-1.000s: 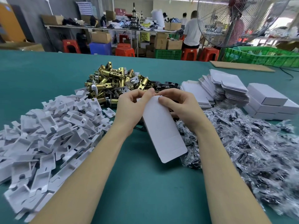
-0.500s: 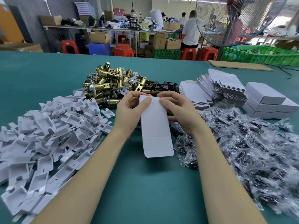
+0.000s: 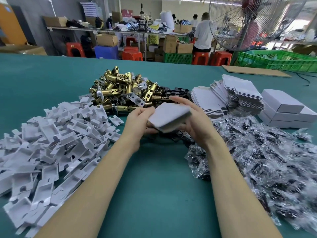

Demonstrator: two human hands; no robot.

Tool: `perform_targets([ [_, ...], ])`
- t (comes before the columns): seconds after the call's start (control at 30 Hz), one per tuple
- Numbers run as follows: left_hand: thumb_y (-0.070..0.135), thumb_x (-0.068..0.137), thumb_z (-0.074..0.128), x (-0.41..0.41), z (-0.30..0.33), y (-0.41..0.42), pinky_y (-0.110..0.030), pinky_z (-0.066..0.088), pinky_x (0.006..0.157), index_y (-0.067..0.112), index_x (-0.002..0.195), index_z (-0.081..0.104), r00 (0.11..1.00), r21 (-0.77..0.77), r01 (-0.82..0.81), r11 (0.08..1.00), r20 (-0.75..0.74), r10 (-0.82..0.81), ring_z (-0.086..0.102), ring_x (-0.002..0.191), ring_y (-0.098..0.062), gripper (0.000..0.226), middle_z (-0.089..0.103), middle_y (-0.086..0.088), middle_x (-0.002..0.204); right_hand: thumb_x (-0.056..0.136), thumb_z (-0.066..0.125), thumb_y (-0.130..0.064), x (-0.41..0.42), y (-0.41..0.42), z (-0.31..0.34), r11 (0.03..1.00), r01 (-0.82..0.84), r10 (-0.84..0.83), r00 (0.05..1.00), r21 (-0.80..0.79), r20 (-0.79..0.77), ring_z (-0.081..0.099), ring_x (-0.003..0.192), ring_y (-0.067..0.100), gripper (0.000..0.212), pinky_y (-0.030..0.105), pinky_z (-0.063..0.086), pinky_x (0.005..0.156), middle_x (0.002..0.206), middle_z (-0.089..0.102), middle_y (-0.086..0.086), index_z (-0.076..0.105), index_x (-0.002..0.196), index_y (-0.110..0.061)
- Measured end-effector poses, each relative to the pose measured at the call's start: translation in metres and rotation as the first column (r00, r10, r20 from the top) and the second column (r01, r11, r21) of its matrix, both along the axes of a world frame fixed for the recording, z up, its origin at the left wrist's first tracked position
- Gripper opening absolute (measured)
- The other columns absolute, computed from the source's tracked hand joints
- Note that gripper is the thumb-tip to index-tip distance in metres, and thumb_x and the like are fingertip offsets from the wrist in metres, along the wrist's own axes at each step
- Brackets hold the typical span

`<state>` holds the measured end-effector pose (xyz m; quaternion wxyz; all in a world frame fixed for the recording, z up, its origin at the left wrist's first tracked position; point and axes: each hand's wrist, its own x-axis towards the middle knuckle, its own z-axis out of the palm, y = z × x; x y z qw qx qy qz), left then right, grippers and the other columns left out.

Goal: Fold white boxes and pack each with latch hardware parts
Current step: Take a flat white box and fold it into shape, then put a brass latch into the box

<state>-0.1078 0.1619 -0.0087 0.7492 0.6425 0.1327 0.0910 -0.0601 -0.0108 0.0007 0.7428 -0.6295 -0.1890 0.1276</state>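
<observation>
A white box blank (image 3: pixel 169 116) is held above the green tabletop (image 3: pixel 154 186), blurred and part-folded. It is gripped from the left by the left hand (image 3: pixel 139 121), fingers curled under its edge, and cupped by the right hand (image 3: pixel 193 119). Brass latches (image 3: pixel 123 90) are piled just behind, flat blanks (image 3: pixel 228 95) stacked to the right.

Pretty clearly a factory packing floor, small hardware assembly kind of place. Big green-covered worktable (image 3: pixel 51 74) loaded with bulk piles: brass latch bolts (image 3: pixel 120 90), white card inserts (image 3: pixel 51 143), bagged parts (image 3: pixel 265 160), stacks of flat box blanks (image 3: pixel 240 91) and finished white boxes (image 3: pixel 288 107). Behind it there are benches with cardboard cartons (image 3: pixel 106 39), red plastic stools (image 3: pixel 132 54), green crates (image 3: pixel 283 60), a big industrial fan (image 3: pixel 248 23), and workers standing at another bench (image 3: pixel 203 33).
</observation>
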Motion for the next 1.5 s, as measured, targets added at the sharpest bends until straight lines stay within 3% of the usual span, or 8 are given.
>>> perform_targets([
  [0.17,0.027,0.104,0.041,-0.001,-0.001,0.0,-0.022,0.05,0.04,0.017,0.111,0.066,0.992,-0.042,0.058,0.997,-0.113,-0.063,0.071,0.053,-0.022,0.028,0.076,-0.01,0.092,0.086,0.072,-0.001,0.001,-0.006,-0.002,0.974,-0.178,0.196,0.972,-0.141,0.128,0.073,0.098,0.021,0.056,0.035,0.061,0.084,0.129,0.069,-0.005,0.062,0.134,-0.029],
  [0.33,0.05,0.109,0.029,-0.001,-0.003,0.003,-0.025,0.052,0.042,0.019,0.102,0.067,0.988,0.076,0.052,0.996,-0.148,-0.04,0.072,0.054,-0.024,0.05,0.077,-0.006,0.073,0.091,0.076,-0.014,-0.002,-0.004,-0.003,0.984,-0.032,0.046,0.996,-0.177,0.075,0.063,0.066,0.017,0.036,0.026,0.055,0.059,0.103,0.072,0.001,0.066,0.126,-0.016],
  [0.5,0.073,0.094,0.043,-0.002,-0.01,0.003,-0.027,0.061,0.063,0.024,0.103,0.069,0.99,0.18,0.063,0.982,0.111,-0.084,0.075,0.085,-0.013,0.056,0.078,0.003,0.093,0.091,0.078,-0.022,-0.001,-0.003,-0.004,0.986,0.07,-0.065,0.997,-0.151,0.039,0.057,0.054,0.01,0.029,0.017,0.046,0.049,0.085,0.074,-0.004,0.069,0.118,-0.014],
  [0.63,0.062,0.078,0.075,-0.004,-0.023,-0.003,-0.027,0.062,0.07,0.032,0.11,0.062,0.967,0.271,-0.006,0.962,0.245,-0.063,0.073,0.09,-0.008,0.046,0.074,0.007,0.102,0.091,0.077,-0.025,-0.004,0.006,-0.003,0.981,0.117,-0.106,0.991,-0.152,0.075,0.058,0.057,0.011,0.03,0.019,0.051,0.052,0.088,0.071,0.002,0.067,0.117,-0.014],
  [0.93,0.029,0.087,0.082,0.006,-0.038,0.011,-0.026,0.061,0.075,0.02,0.107,0.07,0.965,0.079,-0.127,0.989,0.242,0.105,0.074,0.096,-0.013,0.025,0.076,0.004,0.105,0.105,0.056,-0.028,0.005,0.01,-0.007,0.972,0.23,-0.231,0.973,-0.05,0.0,0.071,0.075,0.015,0.021,0.026,0.058,0.063,0.1,0.076,0.003,0.071,0.114,-0.017],
  [1.07,0.026,0.089,0.08,0.006,-0.039,0.012,-0.028,0.062,0.078,0.034,0.117,0.061,0.957,0.068,-0.147,0.987,0.262,0.124,0.074,0.093,-0.007,0.035,0.073,0.004,0.108,0.101,0.055,-0.012,0.018,0.009,-0.012,0.898,0.417,-0.398,0.906,-0.139,0.145,0.067,0.069,0.004,0.023,0.02,0.053,0.059,0.081,0.075,-0.013,0.071,0.097,-0.029],
  [1.27,0.023,0.09,0.079,0.008,-0.04,0.011,-0.042,0.061,0.092,0.041,0.109,0.049,0.954,0.068,-0.18,0.981,0.255,0.157,0.07,0.095,0.001,0.04,0.066,0.01,0.114,0.092,0.056,-0.014,0.033,0.028,-0.017,0.727,0.566,-0.379,0.803,-0.389,0.459,0.066,0.084,0.01,0.022,0.028,0.051,0.079,0.089,0.072,-0.014,0.069,0.091,-0.032],
  [1.5,0.028,0.082,0.083,0.008,-0.038,0.012,-0.048,0.061,0.092,0.042,0.109,0.048,0.961,0.08,-0.146,0.986,0.246,0.123,0.068,0.11,-0.021,0.046,0.064,-0.002,0.121,0.094,0.047,-0.012,0.069,0.057,-0.005,0.36,0.615,-0.112,0.775,-0.701,0.622,0.047,0.127,0.034,0.039,0.039,0.044,0.095,0.136,0.061,0.009,0.06,0.131,-0.015],
])
